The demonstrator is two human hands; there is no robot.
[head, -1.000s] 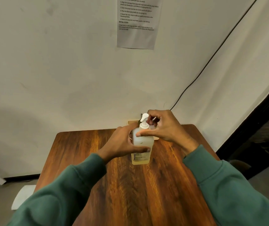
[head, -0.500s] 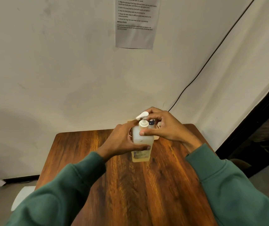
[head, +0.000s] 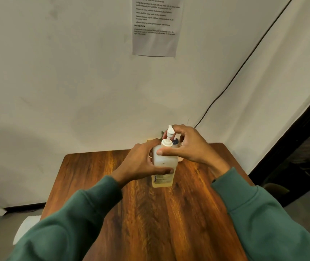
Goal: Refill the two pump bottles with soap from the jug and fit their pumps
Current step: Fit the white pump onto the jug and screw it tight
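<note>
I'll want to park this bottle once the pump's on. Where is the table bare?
Bare wood lies left of the pump bottle and between the sleeves toward the table near edge. The far edge behind the right hand is crowded.

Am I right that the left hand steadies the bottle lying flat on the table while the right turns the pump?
Not quite: the bottle stands upright on the table, as the head view shows. The left hand steadies it and the right hand works the pump.

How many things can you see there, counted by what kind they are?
Hands: 2 — left hand, right hand
Pump bottles: 1 — pump bottle
Tables: 1 — table
Wall papers: 1 — paper
Something dark blue behind the bottle: too hidden to name.
Total: 5
</note>
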